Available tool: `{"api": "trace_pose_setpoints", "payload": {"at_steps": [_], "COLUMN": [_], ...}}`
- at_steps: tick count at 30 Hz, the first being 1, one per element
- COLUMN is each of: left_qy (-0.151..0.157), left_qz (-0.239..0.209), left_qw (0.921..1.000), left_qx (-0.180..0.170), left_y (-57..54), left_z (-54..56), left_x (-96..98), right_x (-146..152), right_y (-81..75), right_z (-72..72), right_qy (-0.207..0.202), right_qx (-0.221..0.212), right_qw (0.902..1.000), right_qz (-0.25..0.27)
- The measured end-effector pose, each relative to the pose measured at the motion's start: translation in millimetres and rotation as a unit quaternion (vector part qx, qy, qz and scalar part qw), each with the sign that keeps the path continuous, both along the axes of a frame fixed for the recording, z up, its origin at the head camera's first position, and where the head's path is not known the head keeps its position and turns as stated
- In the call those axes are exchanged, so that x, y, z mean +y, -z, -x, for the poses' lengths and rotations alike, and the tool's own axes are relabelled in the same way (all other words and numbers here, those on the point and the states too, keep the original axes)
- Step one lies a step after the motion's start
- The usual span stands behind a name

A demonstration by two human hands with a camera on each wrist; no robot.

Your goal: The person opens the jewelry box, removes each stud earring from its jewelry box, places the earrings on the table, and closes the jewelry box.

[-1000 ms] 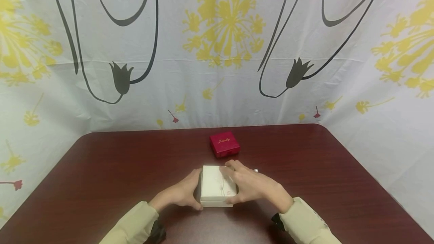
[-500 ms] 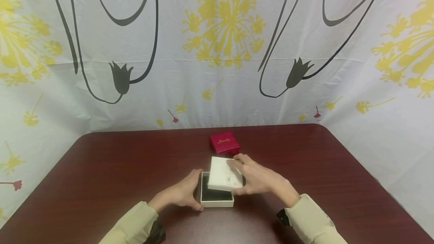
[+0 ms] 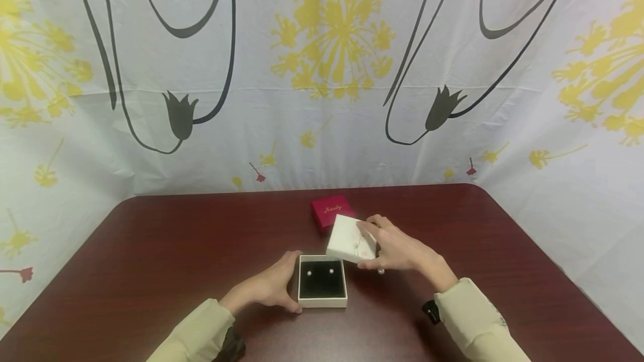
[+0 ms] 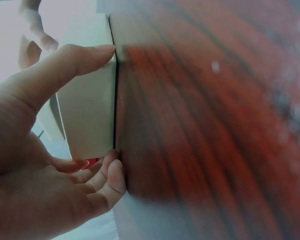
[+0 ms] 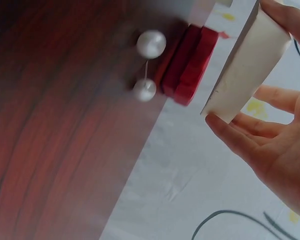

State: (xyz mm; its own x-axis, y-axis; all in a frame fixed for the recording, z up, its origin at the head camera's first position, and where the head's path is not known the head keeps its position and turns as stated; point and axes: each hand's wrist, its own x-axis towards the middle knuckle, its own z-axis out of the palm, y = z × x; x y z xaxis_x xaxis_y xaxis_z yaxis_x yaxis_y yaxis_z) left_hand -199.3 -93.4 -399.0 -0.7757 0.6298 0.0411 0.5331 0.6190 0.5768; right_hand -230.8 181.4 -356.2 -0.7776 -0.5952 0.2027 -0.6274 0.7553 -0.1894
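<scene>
My left hand (image 3: pixel 269 284) holds the white box base (image 3: pixel 322 303) on the table, thumb at its near corner, fingers at its far corner. In the left wrist view the thumb and fingertips span its white wall (image 4: pixel 87 110). Inside lies a black pad (image 3: pixel 322 289) with two small pearl-like studs (image 3: pixel 309 274). Up and to the right, my right hand (image 3: pixel 399 247) grips the white lid (image 3: pixel 347 239) by its sides, tilted and raised off the base. Below the right hand lies a piece with two pearl-like balls (image 5: pixel 151 44) joined by a thin strip, mostly hidden in the head view.
A red box (image 3: pixel 329 209) lettered "Jewelry" sits behind the lid, partly covered by it. The dark wood table (image 3: pixel 201 239) stretches left and right, with rounded far corners. A patterned white curtain (image 3: pixel 322 144) hangs behind it.
My right hand has lifted the lid off the base and carried it away and to the right, uncovering the black pad and the two studs. The left hand has stayed in place.
</scene>
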Motion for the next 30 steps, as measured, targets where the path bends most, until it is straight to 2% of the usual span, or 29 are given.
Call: {"api": "trace_pose_setpoints", "payload": {"at_steps": [4, 13, 20, 30], "left_qy": [0.001, 0.002, 0.000, 0.003], "left_qz": [-0.001, 0.000, 0.001, -0.001], "left_qw": [1.0000, 1.0000, 1.0000, 0.9999], "left_qx": [0.002, 0.004, 0.003, 0.013], "left_y": [-0.1, 0.2, 1.7, 0.3], "left_z": [0.0, 0.2, 0.4, -0.3], "left_x": [0.1, -0.4, -1.2, -0.8], "right_x": [7.9, 22.2, 32.1, 39.7], "right_y": [1.3, 5.4, 11.2, 13.2], "right_z": [5.7, 18.7, 27.7, 34.1], "right_qy": [0.012, 0.046, 0.056, 0.074], "right_qx": [0.007, -0.009, -0.003, 0.012], "right_qw": [0.9999, 0.9989, 0.9984, 0.9971], "right_qz": [0.005, 0.009, 0.012, 0.012]}}
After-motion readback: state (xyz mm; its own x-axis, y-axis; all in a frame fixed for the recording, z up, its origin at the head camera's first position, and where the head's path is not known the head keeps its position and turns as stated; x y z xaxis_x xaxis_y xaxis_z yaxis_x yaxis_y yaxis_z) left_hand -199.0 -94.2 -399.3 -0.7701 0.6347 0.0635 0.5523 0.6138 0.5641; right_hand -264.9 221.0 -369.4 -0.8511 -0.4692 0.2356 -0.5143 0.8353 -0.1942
